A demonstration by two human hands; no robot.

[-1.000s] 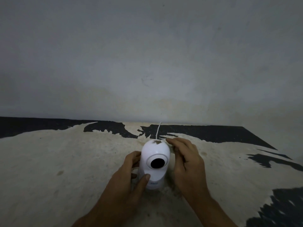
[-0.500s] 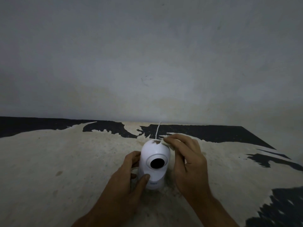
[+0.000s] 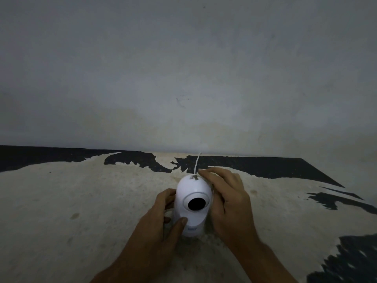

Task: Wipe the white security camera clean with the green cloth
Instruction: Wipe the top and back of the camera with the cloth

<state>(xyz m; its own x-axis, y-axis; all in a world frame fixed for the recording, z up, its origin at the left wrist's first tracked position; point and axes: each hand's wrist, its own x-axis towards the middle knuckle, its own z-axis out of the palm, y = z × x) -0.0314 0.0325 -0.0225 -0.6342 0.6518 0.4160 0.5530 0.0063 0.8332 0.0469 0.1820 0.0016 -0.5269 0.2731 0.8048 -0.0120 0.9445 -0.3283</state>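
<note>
The white security camera [image 3: 192, 190] stands upright on the worn table [image 3: 81, 201], its black lens facing me. My left hand [image 3: 157, 227] grips its base from the left, thumb across the front. My right hand [image 3: 228, 197] curves over the camera's upper right side, its fingertips by a dark smudge [image 3: 193, 177] on top. A pale sliver of the green cloth [image 3: 201, 171] shows at those fingertips, and the rest of it is hidden under the hand. The dim light dulls its colour.
A thin white cable [image 3: 197, 163] runs from the camera's back to the grey wall [image 3: 183, 78] just behind. The tabletop is beige with black peeled patches [image 3: 265, 166], some at the back edge and some at the right.
My right hand's fingertips slid a little left and back over the camera's top, toward the cable. My left hand and the camera stayed put.
</note>
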